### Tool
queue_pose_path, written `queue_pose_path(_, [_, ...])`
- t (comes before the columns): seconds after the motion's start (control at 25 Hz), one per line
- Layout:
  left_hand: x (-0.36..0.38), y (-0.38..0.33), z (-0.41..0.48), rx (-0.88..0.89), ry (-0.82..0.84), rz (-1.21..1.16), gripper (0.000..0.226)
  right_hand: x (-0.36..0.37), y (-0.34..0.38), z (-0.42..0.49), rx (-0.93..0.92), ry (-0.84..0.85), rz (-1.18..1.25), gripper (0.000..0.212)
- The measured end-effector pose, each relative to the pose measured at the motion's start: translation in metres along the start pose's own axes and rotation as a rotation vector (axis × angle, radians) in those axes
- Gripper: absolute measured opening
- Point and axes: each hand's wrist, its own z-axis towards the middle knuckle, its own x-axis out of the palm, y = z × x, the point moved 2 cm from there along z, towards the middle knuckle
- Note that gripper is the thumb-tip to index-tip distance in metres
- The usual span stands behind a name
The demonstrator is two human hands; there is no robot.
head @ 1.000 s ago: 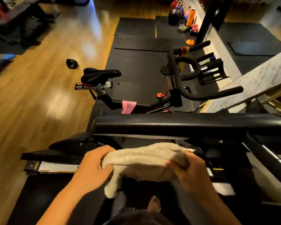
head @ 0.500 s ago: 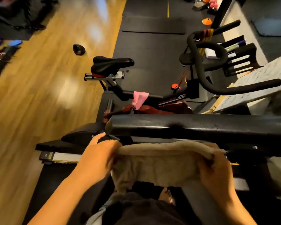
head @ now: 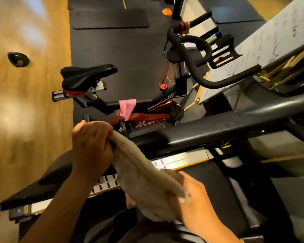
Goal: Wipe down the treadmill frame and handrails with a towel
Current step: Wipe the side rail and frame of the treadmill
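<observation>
A beige towel [head: 144, 174] stretches diagonally between both hands. My left hand [head: 91, 146] grips its upper end at the near end of the black treadmill handrail [head: 226, 127], which runs right and slightly upward. My right hand [head: 195, 202] holds the towel's lower end, lower and nearer to me, above the treadmill's silver side rail [head: 181, 161]. The black treadmill belt [head: 218, 186] lies to the right of the towel.
A spin bike stands just beyond the handrail, with a black saddle [head: 88, 74], a pink cloth [head: 126, 106] on its frame and black handlebars [head: 197, 55]. A whiteboard [head: 263, 48] leans at right. Wooden floor [head: 28, 111] lies left, with a small dark object [head: 18, 59] on it.
The towel was held level between both hands below the handrail. My left hand has risen to the handrail's end and my right hand has dropped toward me, tilting the towel. The view has tilted.
</observation>
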Motion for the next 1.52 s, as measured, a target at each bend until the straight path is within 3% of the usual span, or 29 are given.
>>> queue_pose_path(0.08, [0.014, 0.007, 0.002, -0.179, 0.044, -0.075, 0.014, 0.019, 0.004, 0.002, -0.114, 0.021, -0.138, 0.033])
queue_pose_path(0.16, [0.023, 0.001, 0.001, -0.421, 0.091, -0.372, 0.013, 0.024, 0.006, 0.004, -0.158, -0.05, -0.149, 0.014])
queue_pose_path(0.24, [0.032, -0.009, -0.004, -0.525, 0.131, -0.558, 0.013, 0.021, 0.009, 0.005, -0.205, -0.112, -0.143, 0.004])
queue_pose_path(0.44, [0.054, -0.037, -0.016, -0.338, 0.328, -0.395, 0.061, 0.0, 0.005, 0.007, -0.213, -0.296, -0.26, 0.018])
queue_pose_path(0.52, [0.054, -0.047, 0.0, -0.253, 0.376, -0.355, 0.06, -0.013, 0.001, 0.01, -0.175, -0.364, -0.312, 0.019])
queue_pose_path(0.68, [0.056, -0.09, 0.025, 0.043, 0.423, -0.058, 0.036, -0.049, 0.002, 0.022, -0.122, -0.46, -0.417, 0.013])
queue_pose_path(0.92, [0.082, -0.156, 0.047, 0.129, 0.535, -0.031, 0.05, -0.099, 0.004, 0.037, 0.041, -0.679, -0.532, 0.031])
queue_pose_path(1.08, [0.067, -0.107, 0.032, 0.077, 0.431, -0.033, 0.046, -0.068, 0.012, 0.056, -0.19, -0.511, -0.742, 0.041])
queue_pose_path(1.2, [0.051, -0.058, 0.02, 0.086, 0.371, -0.084, 0.033, -0.038, 0.015, 0.066, -0.348, -0.365, -0.812, 0.027])
queue_pose_path(1.28, [0.042, -0.029, 0.011, 0.048, 0.394, -0.249, 0.036, -0.021, 0.015, 0.065, -0.448, -0.292, -0.804, 0.016])
queue_pose_path(1.36, [0.042, -0.004, 0.005, -0.182, 0.554, -0.504, 0.044, -0.008, 0.01, 0.057, -0.512, -0.225, -0.788, 0.011])
queue_pose_path(1.4, [0.047, 0.001, 0.005, -0.292, 0.67, -0.572, 0.035, -0.005, 0.005, 0.051, -0.518, -0.204, -0.792, 0.009])
queue_pose_path(1.52, [0.064, -0.004, 0.022, -0.327, 0.889, -0.52, 0.014, -0.003, -0.007, 0.033, -0.454, -0.186, -0.777, 0.01])
